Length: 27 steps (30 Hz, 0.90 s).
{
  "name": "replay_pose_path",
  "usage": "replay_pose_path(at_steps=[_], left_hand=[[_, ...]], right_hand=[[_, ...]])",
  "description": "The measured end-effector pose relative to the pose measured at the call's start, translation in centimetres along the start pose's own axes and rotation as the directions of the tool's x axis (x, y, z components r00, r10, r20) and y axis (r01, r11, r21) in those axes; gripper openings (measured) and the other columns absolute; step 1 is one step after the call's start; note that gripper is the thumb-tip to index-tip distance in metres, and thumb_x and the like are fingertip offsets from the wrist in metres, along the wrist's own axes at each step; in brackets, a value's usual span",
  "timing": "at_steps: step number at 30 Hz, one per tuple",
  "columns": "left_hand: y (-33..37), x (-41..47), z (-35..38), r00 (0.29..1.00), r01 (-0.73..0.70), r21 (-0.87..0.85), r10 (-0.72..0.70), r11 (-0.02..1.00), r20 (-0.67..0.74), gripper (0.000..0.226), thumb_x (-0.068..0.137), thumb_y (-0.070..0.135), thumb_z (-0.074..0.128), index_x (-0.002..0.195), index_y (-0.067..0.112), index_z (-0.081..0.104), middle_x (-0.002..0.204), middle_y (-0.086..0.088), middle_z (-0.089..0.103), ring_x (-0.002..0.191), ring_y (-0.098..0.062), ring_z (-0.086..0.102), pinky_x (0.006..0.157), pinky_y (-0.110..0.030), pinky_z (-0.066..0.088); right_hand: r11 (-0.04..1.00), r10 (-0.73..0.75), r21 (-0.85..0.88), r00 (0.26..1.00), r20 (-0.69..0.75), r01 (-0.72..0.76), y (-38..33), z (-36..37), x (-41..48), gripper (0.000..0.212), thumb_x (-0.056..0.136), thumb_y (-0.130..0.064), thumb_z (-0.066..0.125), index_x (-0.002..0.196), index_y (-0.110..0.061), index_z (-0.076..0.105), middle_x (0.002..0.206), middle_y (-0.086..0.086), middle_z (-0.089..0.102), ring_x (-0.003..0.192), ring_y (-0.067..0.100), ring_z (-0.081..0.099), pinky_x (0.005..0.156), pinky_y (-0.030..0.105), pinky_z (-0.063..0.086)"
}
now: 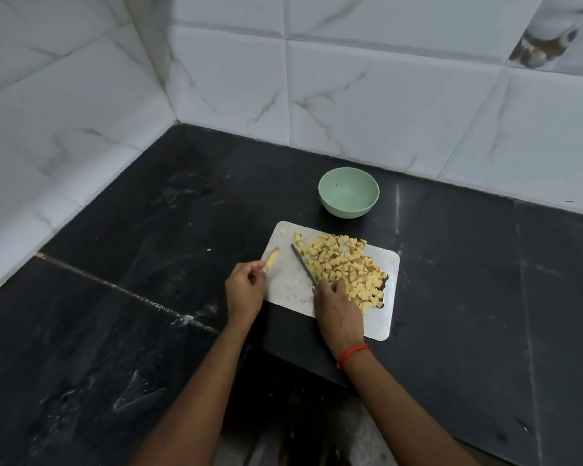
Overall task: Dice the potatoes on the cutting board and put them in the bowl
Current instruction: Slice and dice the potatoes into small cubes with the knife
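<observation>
A white cutting board [290, 284] lies on the black counter. A heap of diced potato [344, 264] covers its right half. My left hand [244, 290] pinches a thin potato strip [272, 257] at the board's left edge. My right hand [339, 307] grips a knife [304, 264] whose blade lies along the left side of the heap, tip pointing away from me. Behind the board stands a pale green bowl [349, 192], with nothing in it.
The black stone counter [148, 230] runs into a corner of white marble-look wall tiles [384, 95]. A single potato bit [283, 232] sits at the board's far left corner. The counter's front edge drops off below my forearms.
</observation>
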<state>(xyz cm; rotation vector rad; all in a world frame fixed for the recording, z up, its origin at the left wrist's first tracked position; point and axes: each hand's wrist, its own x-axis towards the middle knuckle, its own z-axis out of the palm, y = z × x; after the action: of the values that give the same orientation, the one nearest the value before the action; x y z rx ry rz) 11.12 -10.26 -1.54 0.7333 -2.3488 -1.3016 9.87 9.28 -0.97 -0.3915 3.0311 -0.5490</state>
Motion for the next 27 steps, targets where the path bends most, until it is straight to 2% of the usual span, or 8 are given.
replay_pose_path(at_steps=[2,5,9,12,15,19,23,27], left_hand=[[-1.0,-0.5,-0.1,0.992,-0.073,0.132,0.059,0.989,0.110,0.015,0.096,0.012,0.066,0.109,0.010,0.074,0.103,0.004,0.062,0.087,-0.007,0.061,0.082,-0.026,0.055],[-1.4,-0.5,-0.1,0.971,-0.133,0.290,0.066,0.948,0.229,0.016,0.096,0.018,0.066,0.110,0.012,0.074,0.106,0.004,0.060,0.096,-0.012,0.059,0.089,-0.031,0.054],[-0.5,0.5,-0.1,0.963,-0.192,0.297,0.122,0.935,0.238,0.026,0.098,0.017,0.062,0.123,0.015,0.068,0.114,0.002,0.061,0.098,-0.012,0.060,0.087,-0.028,0.053],[-0.4,1.2,0.0,0.965,-0.202,0.296,0.139,0.933,0.221,0.026,0.100,0.016,0.060,0.124,0.018,0.068,0.117,0.002,0.060,0.102,-0.014,0.059,0.086,-0.026,0.051],[-0.6,1.2,0.1,0.946,-0.283,0.283,0.218,0.916,0.241,0.026,0.099,0.021,0.063,0.124,0.018,0.069,0.117,0.002,0.060,0.110,-0.015,0.054,0.089,-0.027,0.047],[-1.3,0.1,0.6,0.886,-0.445,0.272,0.374,0.853,0.275,0.025,0.095,0.019,0.070,0.119,0.014,0.074,0.104,0.002,0.063,0.099,-0.015,0.053,0.082,-0.029,0.049],[-2.0,-0.2,1.3,0.902,-0.417,0.238,0.369,0.877,0.222,0.022,0.098,0.018,0.066,0.118,0.013,0.075,0.100,0.003,0.067,0.094,-0.014,0.055,0.082,-0.031,0.052],[-2.4,-0.8,1.3,0.907,-0.414,0.195,0.385,0.889,0.167,0.022,0.097,0.013,0.067,0.117,0.013,0.076,0.103,0.003,0.071,0.096,-0.011,0.057,0.084,-0.022,0.048]], right_hand=[[0.997,0.048,0.054,0.999,-0.022,-0.047,-0.3,0.0,0.1,0.028,0.105,-0.042,0.036,0.104,-0.017,0.048,0.107,0.008,0.049,0.060,0.031,0.058,0.048,0.037,0.047],[0.978,0.091,0.197,0.992,-0.082,-0.073,-0.3,-0.1,-0.4,0.028,0.105,-0.043,0.038,0.103,-0.018,0.048,0.104,0.005,0.050,0.063,0.029,0.057,0.050,0.039,0.050],[0.964,0.071,0.262,0.991,-0.109,-0.040,-0.1,0.1,-1.1,0.025,0.105,-0.043,0.038,0.091,-0.022,0.042,0.084,-0.002,0.056,0.063,0.025,0.056,0.054,0.044,0.050],[0.952,0.061,0.305,0.995,-0.082,-0.034,-0.1,0.2,-1.5,0.024,0.105,-0.042,0.038,0.091,-0.023,0.040,0.075,-0.001,0.059,0.063,0.026,0.058,0.057,0.044,0.051],[0.961,0.040,0.276,0.994,-0.099,-0.011,-0.6,0.6,-1.9,0.023,0.105,-0.041,0.036,0.097,-0.021,0.042,0.078,0.002,0.062,0.065,0.030,0.061,0.055,0.042,0.050],[0.984,-0.008,0.178,0.995,-0.102,0.027,-1.5,1.9,-2.6,0.025,0.105,-0.042,0.038,0.095,-0.019,0.043,0.074,0.003,0.061,0.060,0.032,0.060,0.047,0.036,0.041],[0.992,-0.012,0.127,0.995,-0.096,0.024,-2.1,2.6,-2.7,0.026,0.105,-0.041,0.039,0.093,-0.018,0.044,0.072,0.004,0.060,0.056,0.032,0.060,0.045,0.036,0.044],[0.996,-0.040,0.078,0.997,-0.073,0.046,-2.1,2.8,-2.5,0.024,0.105,-0.038,0.040,0.095,-0.017,0.045,0.072,0.005,0.059,0.055,0.034,0.058,0.043,0.033,0.036]])
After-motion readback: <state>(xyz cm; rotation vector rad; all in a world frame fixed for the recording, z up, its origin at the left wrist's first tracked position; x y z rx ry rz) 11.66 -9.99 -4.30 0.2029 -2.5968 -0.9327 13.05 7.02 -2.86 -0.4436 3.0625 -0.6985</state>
